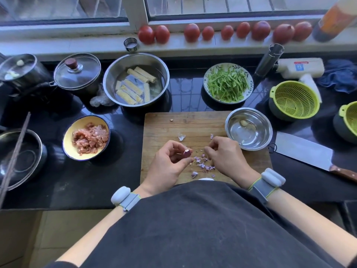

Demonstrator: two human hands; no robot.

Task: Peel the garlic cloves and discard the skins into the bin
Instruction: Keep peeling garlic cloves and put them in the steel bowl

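over the cutting board (193,124) near the table's front edge, the left hand (170,161) pinches a purple garlic clove (187,153) while the right hand (224,153), fingers curled, seemingly empty, should strip skin in small tugs onto the skins (202,164).

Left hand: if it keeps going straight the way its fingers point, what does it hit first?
Probably the right hand. The left hand, holding a garlic clove, points rightward across the cutting board, over the loose skins; depth is unclear.
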